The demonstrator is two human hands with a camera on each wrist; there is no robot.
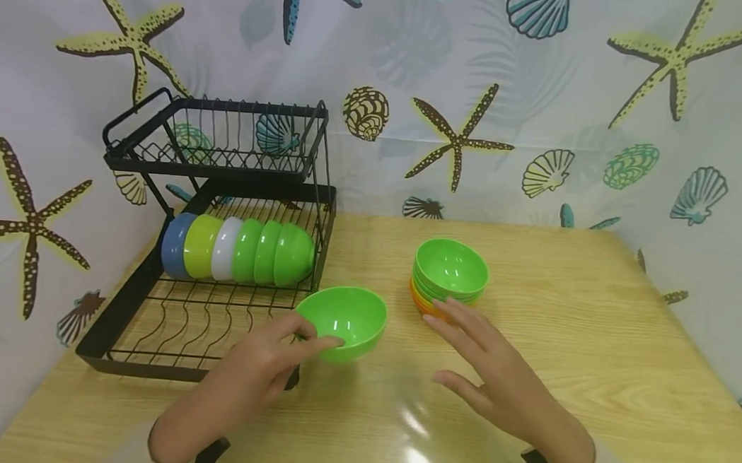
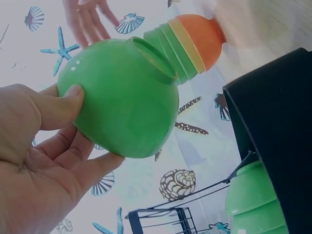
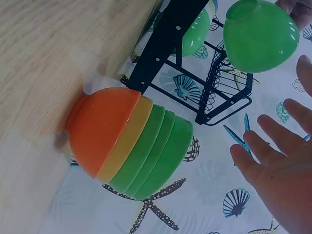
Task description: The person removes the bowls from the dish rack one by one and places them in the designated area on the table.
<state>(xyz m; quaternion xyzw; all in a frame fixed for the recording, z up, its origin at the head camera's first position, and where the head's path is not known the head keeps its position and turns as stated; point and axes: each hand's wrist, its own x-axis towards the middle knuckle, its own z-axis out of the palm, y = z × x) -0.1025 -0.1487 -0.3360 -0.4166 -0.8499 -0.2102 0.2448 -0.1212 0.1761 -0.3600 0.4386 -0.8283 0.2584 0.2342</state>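
My left hand [image 1: 268,356] pinches the rim of a green bowl [image 1: 356,315], thumb on one side and fingers on the other, and holds it above the table beside the rack. In the left wrist view the bowl's outside and foot face the camera. My right hand [image 1: 496,377] is held apart with its fingers spread, holding nothing. Just beyond it stands a stack of nested bowls [image 1: 451,268], green ones over yellow and orange. The right wrist view shows a gap between these fingers [image 3: 273,151] and the stack.
A black two-tier dish rack [image 1: 203,373] stands on the left of the wooden table [image 1: 594,330]. On its lower tier a row of bowls stands on edge: blue [image 1: 175,244], yellow-green [image 1: 199,246], white [image 1: 225,247] and several green ones [image 1: 293,255]. A patterned cloth [image 1: 407,64] hangs behind.
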